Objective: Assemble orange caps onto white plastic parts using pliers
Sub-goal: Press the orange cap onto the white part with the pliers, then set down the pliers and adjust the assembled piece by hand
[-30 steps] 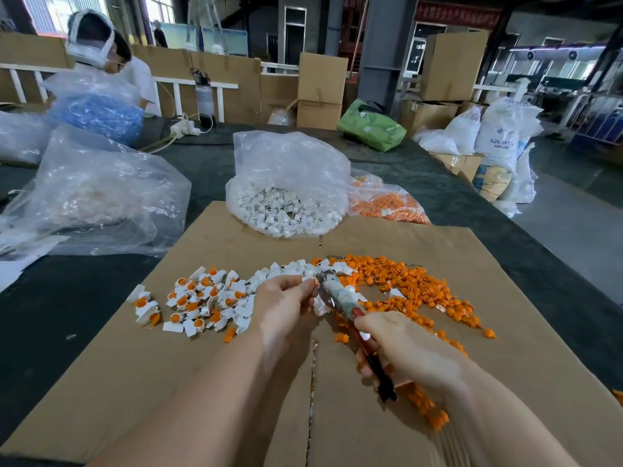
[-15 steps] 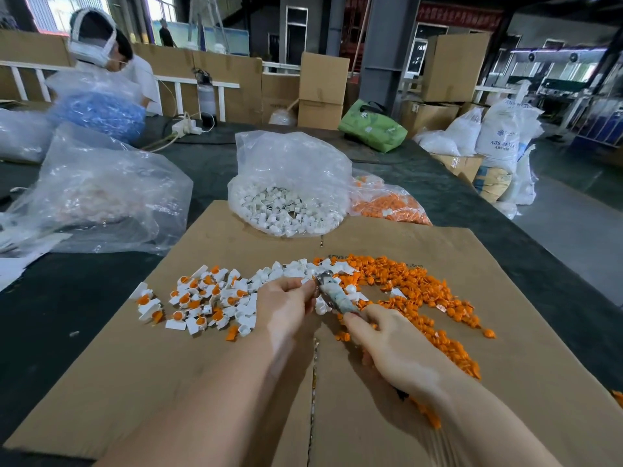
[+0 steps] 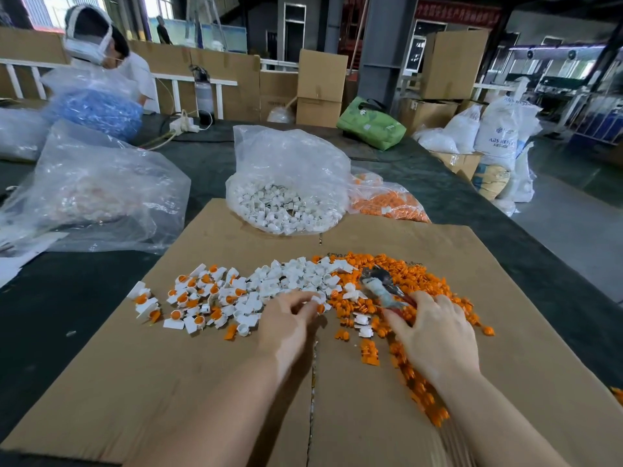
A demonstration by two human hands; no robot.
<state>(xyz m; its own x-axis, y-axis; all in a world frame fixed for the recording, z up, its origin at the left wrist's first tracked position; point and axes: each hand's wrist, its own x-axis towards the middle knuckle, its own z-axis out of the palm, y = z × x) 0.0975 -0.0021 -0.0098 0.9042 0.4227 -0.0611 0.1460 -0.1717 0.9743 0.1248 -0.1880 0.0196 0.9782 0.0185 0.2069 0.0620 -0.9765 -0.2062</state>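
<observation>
Two hands are working over the cardboard sheet (image 3: 337, 382) on the counter. At its middle, the left hand (image 3: 286, 326) is pinching one white part (image 3: 316, 299) with curled fingers; just to the right, the right hand (image 3: 435, 335) is holding the pliers (image 3: 381, 289) while its straight fingers are reaching into the orange caps (image 3: 421, 284). I think it is better picking only one cap and seating it straight before squeezing. Far right of the sheet, one sack (image 3: 499, 143) is reading "ABS RESIN", partly.

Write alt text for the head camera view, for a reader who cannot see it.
A person's left hand pinches a white plastic part while the right hand holds pliers over a spread of loose orange caps on a flattened cardboard sheet. Behind stand clear bags of white parts and orange caps.
</observation>
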